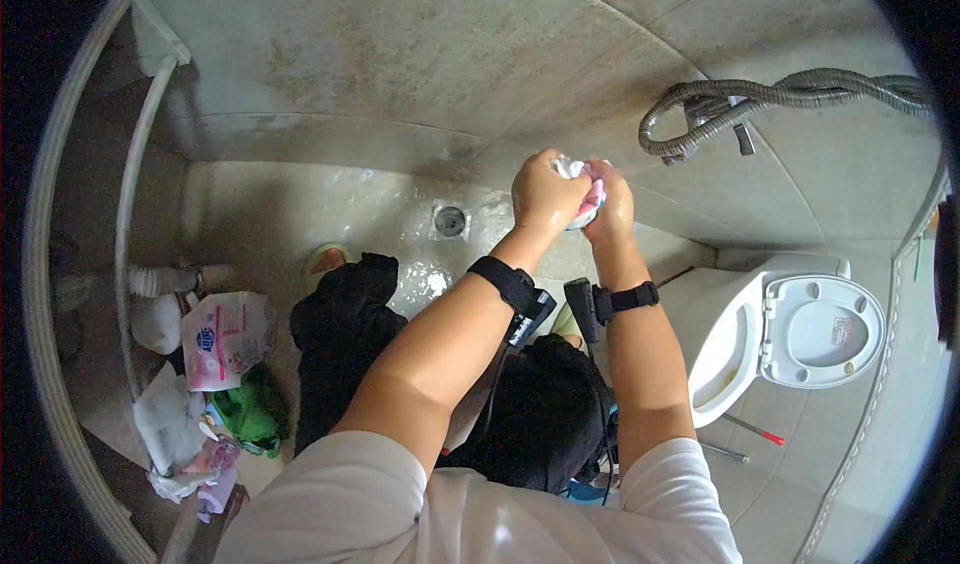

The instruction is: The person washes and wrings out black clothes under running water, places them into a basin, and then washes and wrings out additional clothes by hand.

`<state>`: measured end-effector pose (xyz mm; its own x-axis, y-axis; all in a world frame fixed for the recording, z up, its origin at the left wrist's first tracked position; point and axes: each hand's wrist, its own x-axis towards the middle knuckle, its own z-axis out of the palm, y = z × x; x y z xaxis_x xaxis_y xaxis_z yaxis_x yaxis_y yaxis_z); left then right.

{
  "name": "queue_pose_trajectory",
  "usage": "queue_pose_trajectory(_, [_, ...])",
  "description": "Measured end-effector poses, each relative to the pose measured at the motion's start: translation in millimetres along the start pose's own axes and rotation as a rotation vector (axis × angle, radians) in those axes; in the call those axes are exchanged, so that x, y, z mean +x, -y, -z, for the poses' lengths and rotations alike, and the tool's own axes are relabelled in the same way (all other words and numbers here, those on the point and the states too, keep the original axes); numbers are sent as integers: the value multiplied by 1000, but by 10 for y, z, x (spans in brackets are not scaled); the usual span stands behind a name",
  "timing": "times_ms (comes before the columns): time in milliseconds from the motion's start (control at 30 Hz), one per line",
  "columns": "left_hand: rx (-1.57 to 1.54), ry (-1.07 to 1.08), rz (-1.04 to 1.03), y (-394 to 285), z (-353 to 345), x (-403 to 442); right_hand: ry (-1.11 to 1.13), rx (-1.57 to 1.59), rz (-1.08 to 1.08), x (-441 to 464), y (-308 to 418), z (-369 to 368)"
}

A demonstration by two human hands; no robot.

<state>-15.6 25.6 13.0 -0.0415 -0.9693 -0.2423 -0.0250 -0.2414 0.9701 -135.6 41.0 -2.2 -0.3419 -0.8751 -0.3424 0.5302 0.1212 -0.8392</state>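
A bunched wet cloth (pixel 590 186), white with pink patches, is squeezed between my two hands above the wet floor. My left hand (pixel 546 196) is closed around its left side, knuckles up. My right hand (pixel 614 206) grips it from the right, fingers curled over the top. Most of the cloth is hidden in my palms, so its full shape cannot be made out. Both hands are close together near the tiled wall, and each wrist wears a black strap with a small device.
A floor drain (pixel 450 221) lies left of my hands. A metal shower hose (pixel 780 91) hangs on the wall at right. The toilet (pixel 730 344) stands at right with its lid up. Plastic packages (pixel 228 339) and a green bag (pixel 250 412) are piled at left.
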Motion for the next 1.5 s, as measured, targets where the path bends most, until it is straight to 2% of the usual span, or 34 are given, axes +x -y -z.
queue_pose_trajectory(67, [95, 76, -122, -43, 54, -19, 24, 47, -56, -99, 33, -84])
queue_pose_trajectory(200, [43, 91, -166, 31, 43, 25, 10, 55, -228, -328, 273, -261])
queue_pose_trajectory(233, [-129, 155, -90, 221, -44, 119, 12, 57, -221, -309, 328, -222])
queue_pose_trajectory(267, [-301, 219, -12, 320, -89, 178, 46, -104, -53, -286, 396, -156])
queue_pose_trajectory(300, [-302, 222, -16, 218, -6, 159, 78, -265, 117, -272, 455, -105])
queue_pose_trajectory(367, [-493, 546, 483, -70, 221, 47, 67, -342, 142, -321, 592, -161])
queue_pose_trajectory(433, [-582, 529, 527, -62, 191, 18, 135, -524, 260, -363, 653, -219])
queue_pose_trajectory(500, [-669, 701, 517, -46, 205, 25, 131, -577, 279, -385, 598, -270])
queue_pose_trajectory(567, [-649, 697, 477, 34, 154, 43, 66, -563, 384, -424, 517, -352])
queue_pose_trajectory(600, [-759, 675, 489, 225, 22, 120, 37, -544, 379, -422, 453, -303])
queue_pose_trajectory(667, [-971, 566, 539, 112, 17, 67, 68, -564, 451, -443, 357, -249])
queue_pose_trajectory(700, [-969, 573, 534, 105, 31, 62, 103, -551, 467, -477, 315, -268])
queue_pose_trajectory(767, [-1049, 553, 761, 102, 87, 69, 105, -538, 396, -594, 254, -281])
queue_pose_trajectory(833, [-1087, 514, 765, 159, 58, 65, 98, -768, 591, -748, 258, -459])
queue_pose_trajectory(967, [-949, 574, 684, 227, 77, 132, 38, -933, 617, -663, 176, -295])
queue_pose_trajectory(1033, [-837, 571, 701, 125, 107, 141, -130, -943, 622, -668, 148, -249])
queue_pose_trajectory(1167, [-722, 562, 610, 137, 50, 123, -244, -797, 665, -581, 49, -170])
queue_pose_trajectory(1200, [-692, 534, 608, 195, 13, 128, -265, -811, 594, -650, 140, -243])
queue_pose_trajectory(1333, [-528, 461, 527, 72, -24, 34, -302, -628, 538, -565, 164, -171])
queue_pose_trajectory(1433, [-500, 442, 471, -57, 17, -41, -264, -467, 657, -575, 122, -211])
queue_pose_trajectory(1467, [-489, 441, 458, -109, 38, -51, -261, -452, 665, -578, 138, -225])
queue_pose_trajectory(1500, [-513, 447, 402, -107, 43, -38, -183, -347, 584, -578, 147, -231])
